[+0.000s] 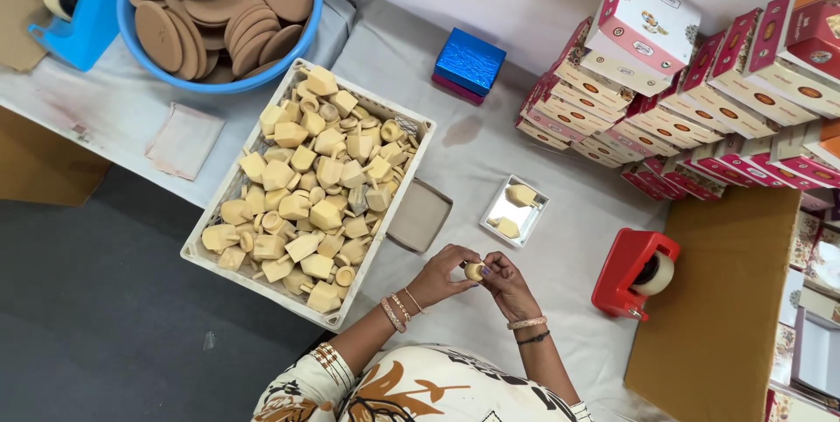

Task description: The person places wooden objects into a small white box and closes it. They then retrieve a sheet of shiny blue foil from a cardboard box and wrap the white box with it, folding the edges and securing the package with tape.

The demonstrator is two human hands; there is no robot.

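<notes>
Both hands meet over the grey cloth: left hand (pixel 444 275) and right hand (pixel 506 282) pinch one small tan clay piece (pixel 474 271) between closed fingertips. At ten o'clock sits the white crate (pixel 411 120) of similar pieces; at one o'clock, a small mirrored tray (pixel 500 212). Pinched this lightly, the piece could slip and chip.

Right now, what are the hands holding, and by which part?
Both hands, left hand and right hand, pinch one small tan clay piece between the fingertips, from opposite sides. Which part of it they grip cannot be told.
</notes>
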